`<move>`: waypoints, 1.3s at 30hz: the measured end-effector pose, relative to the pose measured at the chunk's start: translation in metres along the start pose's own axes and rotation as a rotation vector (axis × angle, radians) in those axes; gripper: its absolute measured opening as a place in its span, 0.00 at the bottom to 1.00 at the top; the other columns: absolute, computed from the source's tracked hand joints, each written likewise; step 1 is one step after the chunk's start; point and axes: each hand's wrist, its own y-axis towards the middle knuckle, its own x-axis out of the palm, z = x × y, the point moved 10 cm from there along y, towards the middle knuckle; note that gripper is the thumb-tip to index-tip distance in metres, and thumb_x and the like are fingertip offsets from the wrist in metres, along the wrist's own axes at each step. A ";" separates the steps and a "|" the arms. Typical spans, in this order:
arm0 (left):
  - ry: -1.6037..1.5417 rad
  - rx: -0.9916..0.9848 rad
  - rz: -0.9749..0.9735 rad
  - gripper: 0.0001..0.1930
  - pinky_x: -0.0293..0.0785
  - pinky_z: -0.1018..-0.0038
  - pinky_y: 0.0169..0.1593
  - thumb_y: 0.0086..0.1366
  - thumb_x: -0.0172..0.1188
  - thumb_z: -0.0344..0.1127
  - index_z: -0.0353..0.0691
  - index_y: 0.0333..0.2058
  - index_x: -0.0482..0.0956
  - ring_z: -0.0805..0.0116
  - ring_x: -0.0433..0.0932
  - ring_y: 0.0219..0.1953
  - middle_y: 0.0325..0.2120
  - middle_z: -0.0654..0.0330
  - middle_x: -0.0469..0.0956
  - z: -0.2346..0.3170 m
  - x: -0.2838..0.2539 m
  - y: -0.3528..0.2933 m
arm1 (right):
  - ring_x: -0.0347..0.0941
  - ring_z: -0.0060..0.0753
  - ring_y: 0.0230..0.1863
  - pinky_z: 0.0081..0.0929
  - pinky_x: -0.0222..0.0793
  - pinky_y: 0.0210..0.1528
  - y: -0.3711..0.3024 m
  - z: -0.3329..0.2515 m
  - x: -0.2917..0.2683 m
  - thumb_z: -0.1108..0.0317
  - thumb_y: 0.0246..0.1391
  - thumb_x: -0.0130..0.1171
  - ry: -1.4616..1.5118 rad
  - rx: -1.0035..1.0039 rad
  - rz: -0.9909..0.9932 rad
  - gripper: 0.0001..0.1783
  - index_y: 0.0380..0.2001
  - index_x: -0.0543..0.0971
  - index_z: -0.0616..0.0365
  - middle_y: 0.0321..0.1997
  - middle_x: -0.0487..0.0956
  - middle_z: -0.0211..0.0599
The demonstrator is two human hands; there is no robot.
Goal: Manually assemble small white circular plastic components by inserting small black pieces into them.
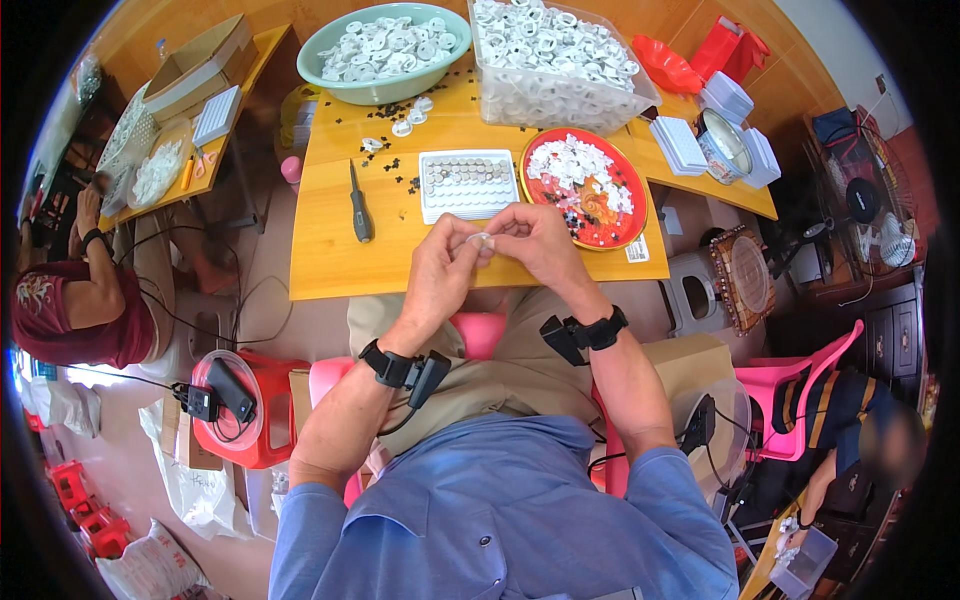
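Just in front of the table's near edge, my left hand (442,264) and my right hand (542,248) meet, fingertips pinched on a small white plastic piece (482,241). Most of that piece is covered by the fingers, so its full shape is hidden. Beyond the hands lies a white tray (455,211) with round pockets; its far rows hold several silvery button-like discs (465,172). To the right of the tray, a red round plate (528,190) carries small white plastic parts (570,165) and some black bits. A dark-handled screwdriver (360,208) rests left of the tray.
At the table's back stand a green basin (385,92) and a translucent bin (560,105), both heaped with white round parts. Tiny black pieces (392,155) are scattered nearby. White trays (678,146) and a tin (722,145) sit at right. Other people work at far left and lower right.
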 end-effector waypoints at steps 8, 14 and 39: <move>-0.116 -0.058 0.004 0.06 0.78 0.77 0.48 0.71 0.49 0.24 0.32 0.45 0.69 0.71 0.81 0.42 0.39 0.55 0.80 -0.004 -0.001 0.002 | 0.73 0.13 0.28 0.15 0.69 0.32 -0.002 -0.002 -0.006 0.75 0.51 0.63 -0.199 -0.095 0.171 0.05 0.32 0.81 0.64 0.28 0.81 0.28; -0.244 -0.207 -0.003 0.15 0.76 0.79 0.53 0.71 0.48 0.23 0.32 0.55 0.68 0.68 0.81 0.48 0.44 0.55 0.80 0.000 0.005 -0.005 | 0.78 0.20 0.31 0.19 0.73 0.34 0.004 0.015 -0.010 0.75 0.52 0.63 0.043 -0.029 0.126 0.07 0.33 0.80 0.67 0.30 0.82 0.35; -0.369 -0.109 0.079 0.17 0.78 0.76 0.52 0.70 0.50 0.23 0.32 0.57 0.67 0.69 0.80 0.46 0.45 0.52 0.79 0.004 -0.005 -0.002 | 0.77 0.16 0.32 0.18 0.73 0.35 -0.003 -0.001 -0.009 0.75 0.54 0.62 -0.058 -0.139 0.141 0.08 0.37 0.79 0.65 0.31 0.81 0.30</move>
